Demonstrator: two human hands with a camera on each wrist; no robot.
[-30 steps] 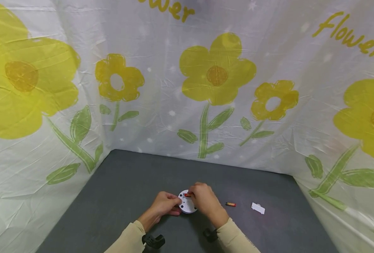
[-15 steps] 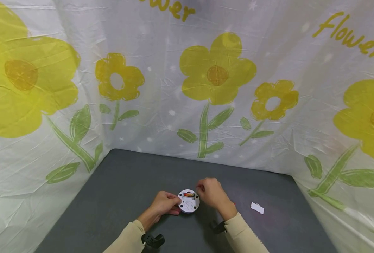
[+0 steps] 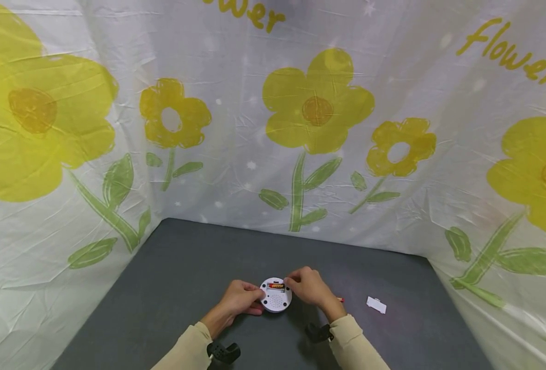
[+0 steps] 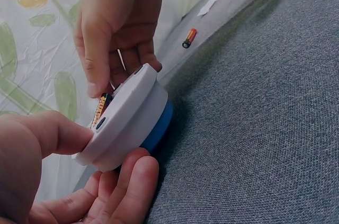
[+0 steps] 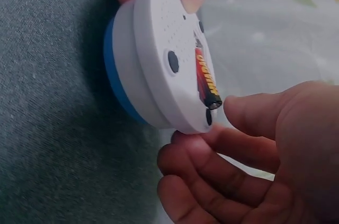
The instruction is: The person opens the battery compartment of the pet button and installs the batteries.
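Note:
My left hand (image 3: 242, 297) grips the near-left rim of a round white device (image 3: 276, 303) with a blue underside, its thumb on the white face. That face is turned up and shows speaker holes, black feet and a battery compartment. A red, black and gold battery (image 5: 206, 81) lies in the compartment, one end standing out above the face. My right hand (image 3: 311, 287) is at the opposite rim, fingers loosely bent. In the right wrist view its fingertips (image 5: 183, 138) are right at the rim's edge, and the thumb is beside the battery's raised end.
Another red battery (image 4: 189, 38) lies on the dark grey table (image 3: 199, 262), partly behind my right wrist in the head view. Farther right lies a small white battery cover (image 3: 376, 304). A white cloth with yellow flowers (image 3: 236, 180) hangs round the table's back and sides.
My right hand has let go of the battery, which now lies in the compartment. It drew back right, then came in again to the rim. The left hand holds still.

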